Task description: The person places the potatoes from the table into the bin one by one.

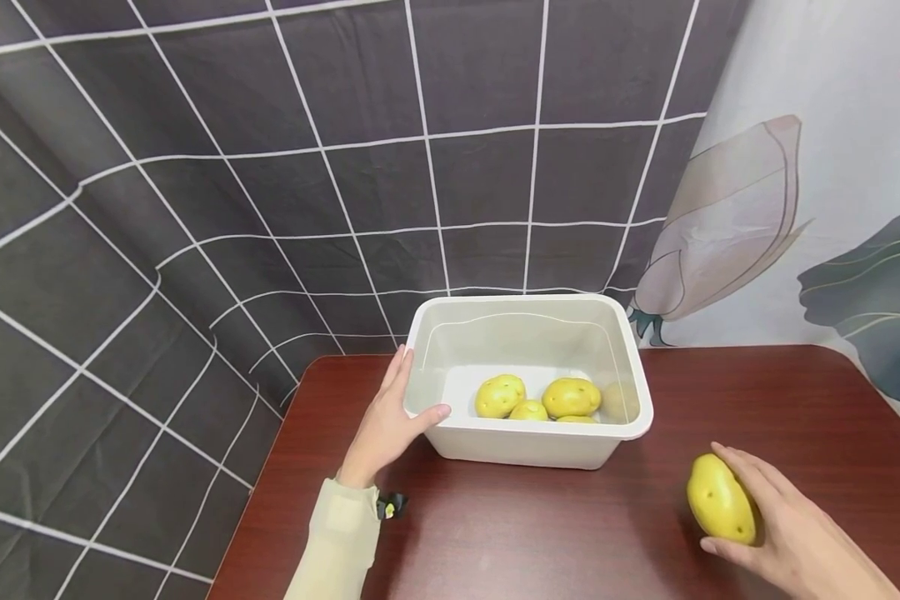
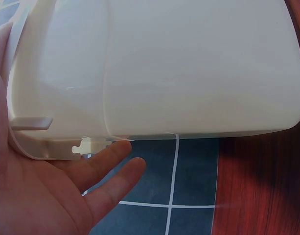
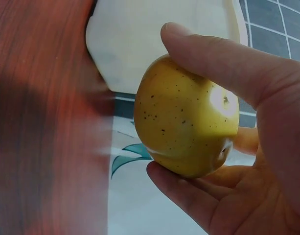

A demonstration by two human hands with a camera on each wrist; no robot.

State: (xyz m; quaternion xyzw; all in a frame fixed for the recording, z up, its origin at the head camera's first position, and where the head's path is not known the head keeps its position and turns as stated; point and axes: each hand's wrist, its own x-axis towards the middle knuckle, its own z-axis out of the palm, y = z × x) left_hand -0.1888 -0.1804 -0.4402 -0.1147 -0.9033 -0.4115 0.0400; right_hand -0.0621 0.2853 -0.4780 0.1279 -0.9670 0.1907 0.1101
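A white plastic bin (image 1: 528, 450) stands on the table, with several yellow potatoes (image 1: 572, 397) lying on its floor. My left hand (image 1: 387, 423) holds the bin at its left front corner. The thumb lies over the front rim, while the fingers run along the left side; two of them (image 2: 108, 169) show stretched out under the rim in the left wrist view. To the right of the bin, my right hand (image 1: 783, 517) grips another potato (image 1: 720, 497) between thumb and fingers. Dark specks dot this potato (image 3: 186, 120) in the right wrist view.
The reddish-brown wooden table (image 1: 495, 533) has its back edge just behind the bin. A dark cloth with a white grid (image 1: 480, 179) hangs behind and to the left. A pale curtain with printed flowers (image 1: 727, 217) hangs at the back right.
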